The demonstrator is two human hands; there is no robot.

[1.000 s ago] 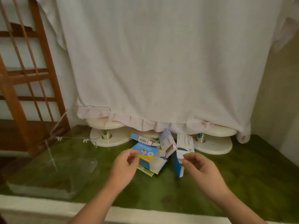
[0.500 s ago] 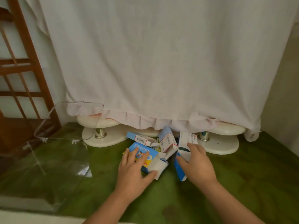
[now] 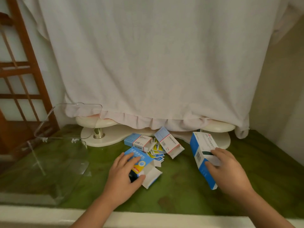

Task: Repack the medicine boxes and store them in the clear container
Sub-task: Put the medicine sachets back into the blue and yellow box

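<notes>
Left hand (image 3: 121, 176) grips blue box (image 3: 143, 162), fingers spread on top, thumb hooked at near edge. The box lies on green desk (image 3: 181, 191), end flap open. Right hand (image 3: 228, 171) pinches tilted white-and-blue box (image 3: 201, 150). Just beyond are loose sachets (image 3: 156, 151) and two open boxes (image 3: 167, 142). Clear container (image 3: 54, 162) sits left, lid up. White cloth (image 3: 148, 63) hangs behind.

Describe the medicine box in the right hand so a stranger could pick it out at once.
Below the hem of the big white cloth, on the green tabletop, lies a cluster of medicine boxes. The one meant, the white-and-blue box, is farthest right, gripped by the right hand. Unlike its neighbours, it has a white face with a dark band, a blue side and no red edging.
</notes>
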